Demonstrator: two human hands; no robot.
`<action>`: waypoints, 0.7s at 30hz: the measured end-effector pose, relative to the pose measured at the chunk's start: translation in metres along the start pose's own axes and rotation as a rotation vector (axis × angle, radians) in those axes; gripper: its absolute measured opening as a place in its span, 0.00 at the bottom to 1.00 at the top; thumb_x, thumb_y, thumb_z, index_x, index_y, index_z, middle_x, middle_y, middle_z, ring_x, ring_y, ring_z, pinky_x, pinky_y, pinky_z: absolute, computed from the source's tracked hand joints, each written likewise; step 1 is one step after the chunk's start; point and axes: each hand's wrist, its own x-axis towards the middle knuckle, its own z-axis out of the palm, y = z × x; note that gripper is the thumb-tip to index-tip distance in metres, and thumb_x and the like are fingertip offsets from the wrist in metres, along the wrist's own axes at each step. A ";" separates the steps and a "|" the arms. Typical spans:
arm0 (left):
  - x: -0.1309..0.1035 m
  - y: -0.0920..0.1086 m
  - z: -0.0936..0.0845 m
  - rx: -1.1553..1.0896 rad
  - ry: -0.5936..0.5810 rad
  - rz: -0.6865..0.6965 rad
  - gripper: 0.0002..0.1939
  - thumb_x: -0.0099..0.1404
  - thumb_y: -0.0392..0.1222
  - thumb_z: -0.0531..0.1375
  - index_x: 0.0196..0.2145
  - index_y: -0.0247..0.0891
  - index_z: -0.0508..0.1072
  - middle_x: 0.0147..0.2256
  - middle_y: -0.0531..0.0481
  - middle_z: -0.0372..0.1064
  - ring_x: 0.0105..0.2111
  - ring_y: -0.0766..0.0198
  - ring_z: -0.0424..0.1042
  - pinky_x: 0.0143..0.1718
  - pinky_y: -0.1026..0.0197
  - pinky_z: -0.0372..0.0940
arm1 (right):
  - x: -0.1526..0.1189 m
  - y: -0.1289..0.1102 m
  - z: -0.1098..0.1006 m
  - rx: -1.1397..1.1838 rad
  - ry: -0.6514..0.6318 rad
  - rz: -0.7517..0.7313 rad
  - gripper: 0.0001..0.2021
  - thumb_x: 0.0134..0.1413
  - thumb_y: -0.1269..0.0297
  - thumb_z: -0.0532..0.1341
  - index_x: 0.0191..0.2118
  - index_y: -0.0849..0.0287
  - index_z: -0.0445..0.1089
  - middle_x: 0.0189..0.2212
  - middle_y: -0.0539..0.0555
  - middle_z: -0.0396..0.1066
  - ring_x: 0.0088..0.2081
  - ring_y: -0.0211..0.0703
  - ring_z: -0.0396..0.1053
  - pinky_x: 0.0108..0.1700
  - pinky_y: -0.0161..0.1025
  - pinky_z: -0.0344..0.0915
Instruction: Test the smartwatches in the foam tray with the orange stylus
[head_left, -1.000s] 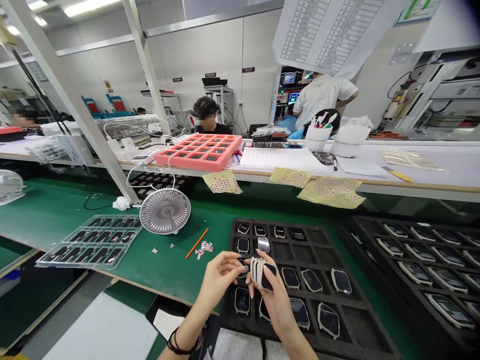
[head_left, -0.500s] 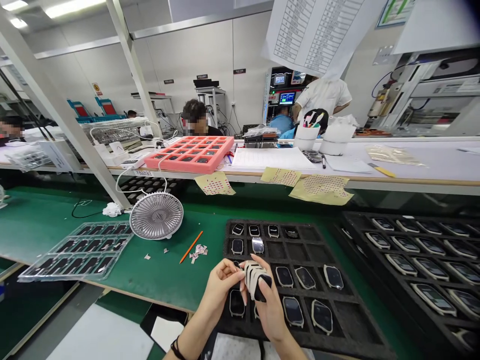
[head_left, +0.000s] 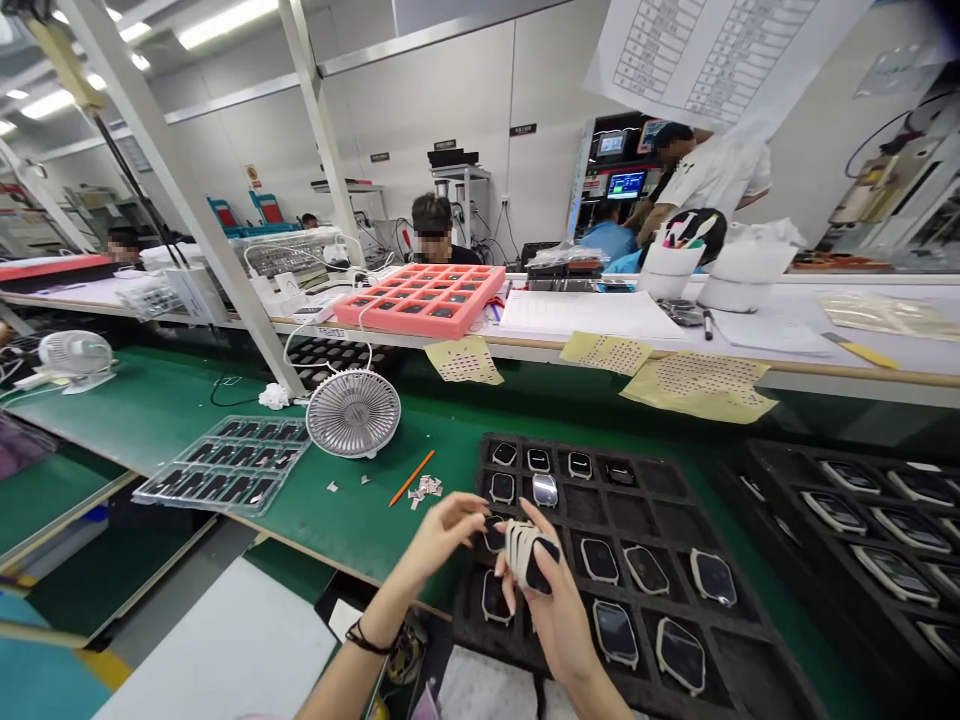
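My right hand (head_left: 559, 610) is wrapped round a stack of smartwatch cases (head_left: 517, 548), with a dark screen facing outward at the near end. To the left of the stack is my left hand (head_left: 442, 535), its fingers partly bent and apart, with nothing visible in them. Both hands are above a black foam tray (head_left: 592, 508), whose pockets hold several watches, such as a pale-rimmed one (head_left: 600, 560). My right hand and the stack cover part of the tray's front rows.
An orange pen-like stick (head_left: 411, 478) and small paper scraps (head_left: 426, 488) lie left of the tray. Behind them stands a fan (head_left: 354, 413) beside a clear tray of black parts (head_left: 225, 460). More watches fill a dark tray (head_left: 847, 545) at right. A shelf edge (head_left: 525, 352) crosses behind.
My left hand has drawn away leftward from the stack, and its fingers have spread. My right hand still holds the stack. The view has swung to the left.
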 end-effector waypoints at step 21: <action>-0.002 0.043 -0.018 0.990 -0.168 0.821 0.14 0.70 0.43 0.50 0.40 0.45 0.76 0.38 0.48 0.76 0.39 0.61 0.70 0.42 0.57 0.59 | 0.018 -0.022 -0.009 0.270 -0.104 0.413 0.23 0.52 0.56 0.61 0.52 0.60 0.66 0.30 0.55 0.72 0.22 0.39 0.65 0.18 0.32 0.51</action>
